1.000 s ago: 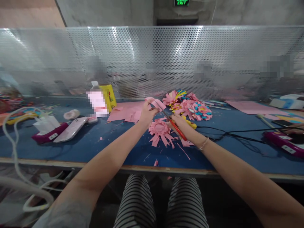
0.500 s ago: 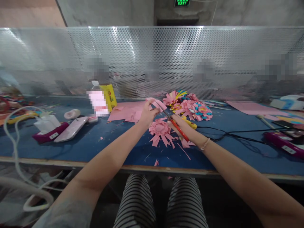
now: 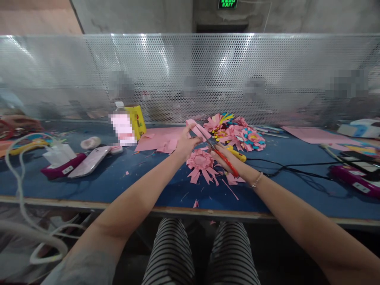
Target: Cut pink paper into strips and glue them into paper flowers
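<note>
Striped knees are showing below the worktop, whose near edge is carrying a pink scrap. A pink flower is lying flat just beyond, below the hands, probably set there to leave room for cutting above it. The right hand is closing round the red-handled scissors, angling the blades up and leftward, seemingly to meet the paper edge. Its fingers are mostly hiding behind the handles, so how wide the loops are standing cannot be told. The left hand is pinching a pink strip between thumb and bent fingers, the hand nearly closed, apparently to steady the free end toward the blades. Whether these are biting or only touching is not showing clearly. A yellow tool is lying partly hidden behind the right hand, trailing a black cable. Farther back, pink sheets are lying left, partly covered by the left hand, and a flower pile is sitting right. Beyond, a mesh screen is blurring the figures behind it.
</note>
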Tool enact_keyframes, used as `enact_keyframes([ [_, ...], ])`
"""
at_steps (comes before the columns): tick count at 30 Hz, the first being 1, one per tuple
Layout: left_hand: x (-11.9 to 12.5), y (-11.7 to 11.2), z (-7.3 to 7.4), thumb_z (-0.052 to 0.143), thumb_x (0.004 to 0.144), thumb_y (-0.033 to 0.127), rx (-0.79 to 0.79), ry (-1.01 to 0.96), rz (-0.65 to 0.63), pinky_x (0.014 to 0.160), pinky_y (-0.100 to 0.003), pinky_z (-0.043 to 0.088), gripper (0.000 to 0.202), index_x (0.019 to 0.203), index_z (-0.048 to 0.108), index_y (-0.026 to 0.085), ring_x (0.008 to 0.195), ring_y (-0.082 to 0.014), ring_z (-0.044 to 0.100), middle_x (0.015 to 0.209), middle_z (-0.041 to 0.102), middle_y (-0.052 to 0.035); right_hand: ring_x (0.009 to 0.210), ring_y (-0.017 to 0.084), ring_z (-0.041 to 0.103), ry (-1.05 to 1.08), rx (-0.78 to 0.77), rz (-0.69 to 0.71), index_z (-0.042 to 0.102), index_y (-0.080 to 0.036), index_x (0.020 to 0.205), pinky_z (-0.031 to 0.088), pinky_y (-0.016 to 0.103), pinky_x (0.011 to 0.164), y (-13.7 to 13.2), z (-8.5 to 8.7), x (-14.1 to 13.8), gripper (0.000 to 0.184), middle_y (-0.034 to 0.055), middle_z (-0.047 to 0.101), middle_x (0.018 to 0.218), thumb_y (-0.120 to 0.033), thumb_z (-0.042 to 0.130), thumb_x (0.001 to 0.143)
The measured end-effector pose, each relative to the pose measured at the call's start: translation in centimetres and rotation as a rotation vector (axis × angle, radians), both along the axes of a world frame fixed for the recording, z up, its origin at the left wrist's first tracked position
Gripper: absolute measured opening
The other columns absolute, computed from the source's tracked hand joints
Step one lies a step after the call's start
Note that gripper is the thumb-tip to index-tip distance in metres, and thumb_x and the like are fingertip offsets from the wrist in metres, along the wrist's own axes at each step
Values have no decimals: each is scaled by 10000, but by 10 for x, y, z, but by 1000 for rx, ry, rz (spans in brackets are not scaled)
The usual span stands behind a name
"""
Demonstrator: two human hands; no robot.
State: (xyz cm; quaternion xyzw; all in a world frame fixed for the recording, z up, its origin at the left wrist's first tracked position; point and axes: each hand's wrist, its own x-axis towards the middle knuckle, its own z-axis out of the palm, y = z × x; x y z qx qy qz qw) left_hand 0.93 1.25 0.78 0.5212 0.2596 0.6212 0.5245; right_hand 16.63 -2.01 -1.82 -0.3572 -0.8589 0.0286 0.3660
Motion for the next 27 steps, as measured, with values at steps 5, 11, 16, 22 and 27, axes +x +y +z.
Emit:
enact_keyframes([
  [5, -2, 5, -5, 550, 550, 44, 93, 82, 32, 635, -253, 439, 646, 1157, 380, 189, 535, -82, 526, 553, 489, 65, 966, 232, 476, 47, 7, -18, 499, -204, 872, 388, 390, 898, 4, -6, 2, 351, 91, 516, 907, -492, 303, 834],
  [11, -2, 5, -5, 554, 551, 49, 128, 115, 63, 635, -247, 440, 629, 1144, 392, 180, 554, -77, 519, 573, 496, 55, 853, 201, 494, 43, 25, -51, 462, -190, 784, 413, 356, 825, 2, -2, 0, 286, 90, 502, 850, -443, 341, 840],
  [16, -2, 7, -6, 546, 548, 46, 121, 106, 50, 641, -253, 444, 658, 1166, 364, 177, 574, -82, 527, 575, 490, 57, 721, 179, 482, 43, 63, -72, 426, -193, 722, 426, 351, 718, -1, 3, -4, 273, 74, 490, 764, -429, 351, 834],
  [22, -2, 6, -5, 539, 554, 33, 111, 102, 56, 646, -259, 446, 638, 1154, 376, 175, 563, -75, 512, 589, 472, 55, 696, 176, 478, 32, 79, -92, 401, -194, 687, 424, 350, 685, 2, 3, -5, 265, 71, 497, 746, -410, 343, 828],
  [27, -2, 4, -4, 535, 570, 29, 121, 109, 53, 642, -253, 443, 626, 1159, 376, 168, 564, -75, 508, 598, 479, 45, 653, 164, 470, 40, 63, -105, 399, -196, 658, 416, 330, 651, 1, 4, -5, 284, 57, 495, 706, -422, 348, 822],
])
